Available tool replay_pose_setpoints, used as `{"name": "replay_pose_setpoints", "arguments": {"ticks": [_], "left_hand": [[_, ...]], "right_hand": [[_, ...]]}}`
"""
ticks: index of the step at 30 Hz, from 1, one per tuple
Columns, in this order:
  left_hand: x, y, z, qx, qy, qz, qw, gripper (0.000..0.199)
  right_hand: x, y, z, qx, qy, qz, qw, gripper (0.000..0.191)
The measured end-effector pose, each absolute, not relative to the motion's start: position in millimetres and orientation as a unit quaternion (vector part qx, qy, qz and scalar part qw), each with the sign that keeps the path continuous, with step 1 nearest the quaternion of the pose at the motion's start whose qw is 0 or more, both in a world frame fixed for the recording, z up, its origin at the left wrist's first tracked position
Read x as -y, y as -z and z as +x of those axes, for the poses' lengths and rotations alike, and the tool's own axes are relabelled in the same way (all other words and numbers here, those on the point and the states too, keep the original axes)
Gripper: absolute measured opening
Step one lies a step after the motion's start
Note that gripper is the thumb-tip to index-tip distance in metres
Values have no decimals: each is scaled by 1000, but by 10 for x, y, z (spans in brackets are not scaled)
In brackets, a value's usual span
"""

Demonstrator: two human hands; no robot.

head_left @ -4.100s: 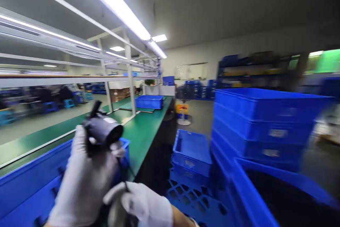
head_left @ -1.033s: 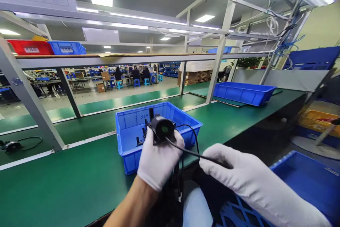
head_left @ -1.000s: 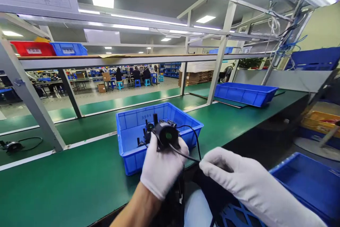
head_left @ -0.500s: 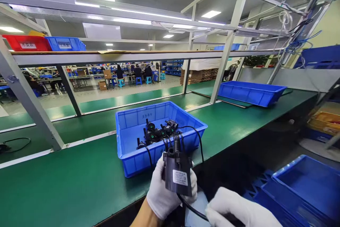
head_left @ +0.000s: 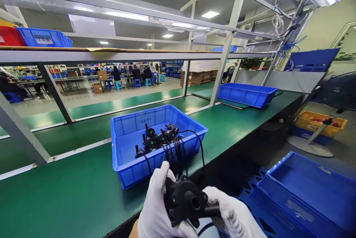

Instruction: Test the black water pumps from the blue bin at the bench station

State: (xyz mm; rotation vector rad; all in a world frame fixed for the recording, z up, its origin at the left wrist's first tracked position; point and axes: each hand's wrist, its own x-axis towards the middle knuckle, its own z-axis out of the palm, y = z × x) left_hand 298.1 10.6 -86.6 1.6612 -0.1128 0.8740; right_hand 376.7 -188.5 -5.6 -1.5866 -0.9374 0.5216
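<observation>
A long table point(head_left: 69, 189) with a smooth green mat was seen under a grey metal shelf frame point(head_left: 222, 59). On it, near the front edge, stood a blue ribbed plastic bin point(head_left: 125, 171); a handful of small black pumps point(head_left: 158, 139) had been laid inside, their thin black cables point(head_left: 194, 137) looped over its near wall, and much of its floor was left bare, so the filling was judged partly done. A shallower blue tray point(head_left: 244, 95) was set further along the table, and empty blue crates point(head_left: 306, 189) were stacked on the floor to the right. Below the bin, one more black pump point(head_left: 185, 201), matte, rounded, with a round port facing up, was held off the table. The left hand point(head_left: 158, 208) in a white knit glove was wrapped around its body, and the right hand point(head_left: 233, 215), also gloved, was closed on its side nozzle.
</observation>
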Motion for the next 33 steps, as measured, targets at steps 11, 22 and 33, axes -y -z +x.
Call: {"name": "replay_pose_setpoints", "arguments": {"ticks": [11, 22, 33], "left_hand": [[-118, 790, 2979, 52, -359, 719, 592, 163], [-111, 716, 3005, 79, -317, 666, 671, 156], [-86, 589, 2991, 3, -281, 733, 620, 166]], "right_hand": [[1890, 102, 3802, 380, -233, -684, 577, 84], [1890, 97, 3816, 365, -245, -708, 553, 84], [1854, -67, 3848, 370, -226, -729, 530, 78]]}}
